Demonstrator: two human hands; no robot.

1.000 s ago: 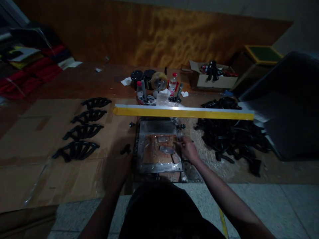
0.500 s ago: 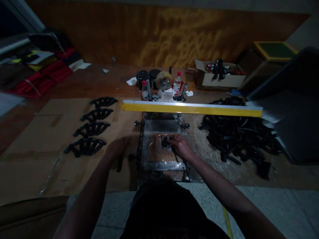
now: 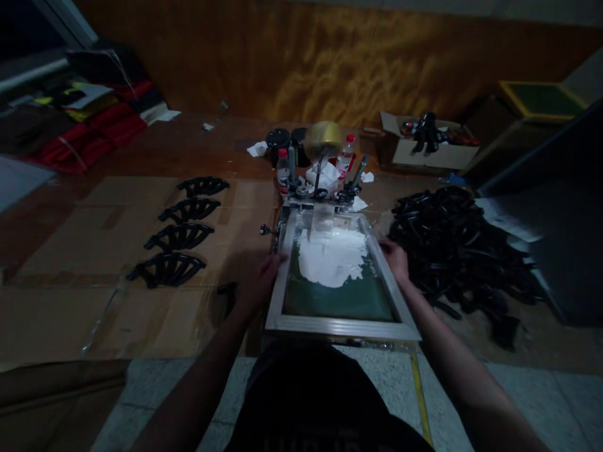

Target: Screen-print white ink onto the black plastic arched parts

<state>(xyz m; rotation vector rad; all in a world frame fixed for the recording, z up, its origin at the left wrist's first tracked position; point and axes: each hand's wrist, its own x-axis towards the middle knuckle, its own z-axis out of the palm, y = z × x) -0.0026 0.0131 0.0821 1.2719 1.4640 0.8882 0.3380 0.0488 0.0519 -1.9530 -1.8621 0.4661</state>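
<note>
A screen printing frame (image 3: 346,326) with a pale metal rim and green mesh lies low over the base in front of me. White ink (image 3: 330,257) covers the upper part of its mesh, where a clear scraper (image 3: 323,216) rests. On the rim's left side, my left hand (image 3: 266,275) has its fingers closed at the edge. My right hand (image 3: 396,258) grips the right side of the rim. Beside my left forearm lies a small black part (image 3: 227,290). What sits under the frame is hidden.
Several black ribbed plastic parts (image 3: 179,236) stand in a column on cardboard at left. A heap of similar black parts (image 3: 438,245) lies at right. Behind the frame are clamps (image 3: 346,196), bottles (image 3: 346,154), and a blurred yellow roll (image 3: 324,139). A carton (image 3: 424,154) stands back right.
The frame has swung down from its raised position and covers the base. My right hand has left the small black piece on the base for the frame's right side; my left has moved to its left side.
</note>
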